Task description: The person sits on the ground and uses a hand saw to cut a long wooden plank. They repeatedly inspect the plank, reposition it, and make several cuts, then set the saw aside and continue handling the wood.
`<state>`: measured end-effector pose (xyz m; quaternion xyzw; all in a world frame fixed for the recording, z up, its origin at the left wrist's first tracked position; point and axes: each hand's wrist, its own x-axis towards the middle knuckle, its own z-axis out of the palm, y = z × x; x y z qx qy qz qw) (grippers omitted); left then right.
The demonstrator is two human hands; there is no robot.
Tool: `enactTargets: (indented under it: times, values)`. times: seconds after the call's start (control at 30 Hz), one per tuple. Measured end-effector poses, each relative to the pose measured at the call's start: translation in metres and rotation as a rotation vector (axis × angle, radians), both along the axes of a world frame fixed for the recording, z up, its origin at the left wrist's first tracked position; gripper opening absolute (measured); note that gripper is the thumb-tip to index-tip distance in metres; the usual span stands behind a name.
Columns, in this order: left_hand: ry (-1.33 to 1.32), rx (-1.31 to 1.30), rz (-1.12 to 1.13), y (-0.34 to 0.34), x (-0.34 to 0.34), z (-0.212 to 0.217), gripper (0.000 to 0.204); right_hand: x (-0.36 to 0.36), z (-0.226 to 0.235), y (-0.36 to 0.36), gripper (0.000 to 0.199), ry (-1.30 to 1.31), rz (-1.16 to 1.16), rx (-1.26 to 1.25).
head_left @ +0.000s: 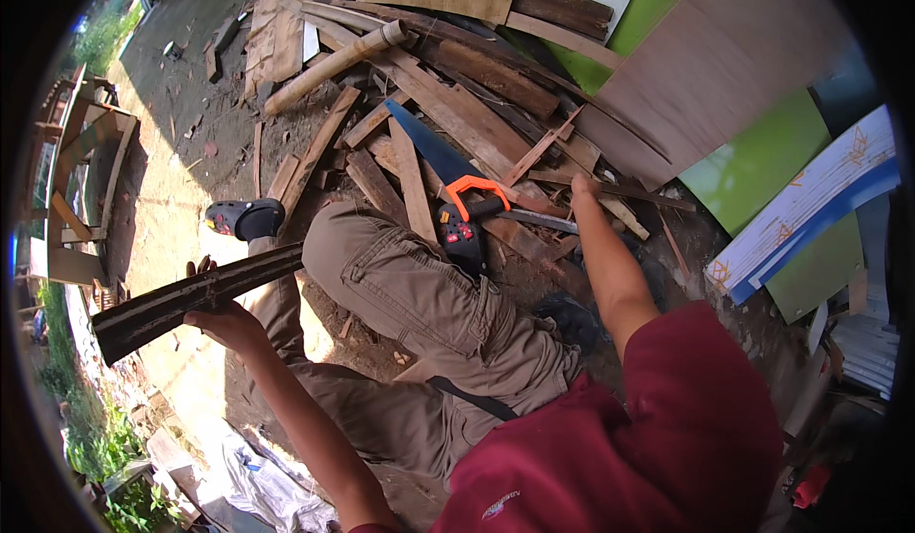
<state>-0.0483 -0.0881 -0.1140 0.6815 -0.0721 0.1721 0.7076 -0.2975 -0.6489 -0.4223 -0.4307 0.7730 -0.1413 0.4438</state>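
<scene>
My left hand (227, 323) is wrapped round a long dark wooden board (152, 316), held out to the left with its far end by my knee. The fingertips show past the board's upper edge. On the right, my right hand (584, 187) reaches down to the scrap wood beside a thin plank (634, 193); its fingers are hidden, so any grip cannot be made out. Between my knee and that hand lies a handsaw (434, 152) with a blue blade and an orange and black handle, resting over loose wood pieces.
A heap of planks (448, 104) spreads ahead, with a round bamboo-like pole (334, 66) on it. Large plywood (705, 66) and green sheets (762, 156) lie at the right. A wooden frame (91, 180) stands far left. White sacking (272, 485) lies at lower left.
</scene>
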Motion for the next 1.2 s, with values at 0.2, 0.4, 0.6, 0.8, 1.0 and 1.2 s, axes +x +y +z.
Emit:
enactTargets:
  times: [0.2, 0.4, 0.6, 0.8, 1.0, 1.2]
  values:
    - [-0.011, 0.051, 0.071, 0.033, 0.014, -0.015, 0.102, -0.039, -0.052, -0.018, 0.071, 0.012, 0.001, -0.018]
    - [0.004, -0.080, -0.043, 0.043, 0.044, -0.018, 0.103, -0.045, -0.078, -0.061, 0.059, -0.204, -0.433, 0.224]
    - [0.018, -0.417, 0.215, 0.045, 0.026, -0.022, 0.114, -0.014, -0.031, -0.013, 0.055, -0.563, -0.390, 0.069]
    - [0.061, -0.519, 0.112, 0.069, 0.024, -0.061, 0.095, 0.003, 0.074, 0.002, 0.042, -1.113, -0.359, -0.197]
    - [0.048, -0.642, 0.047, 0.081, 0.017, -0.067, 0.084, 0.062, 0.255, 0.123, 0.030, -1.352, 0.015, -0.397]
    - [0.022, -0.724, 0.153, 0.097, 0.003, -0.078, 0.067, 0.133, 0.363, 0.263, 0.043, -1.501, 0.745, -0.426]
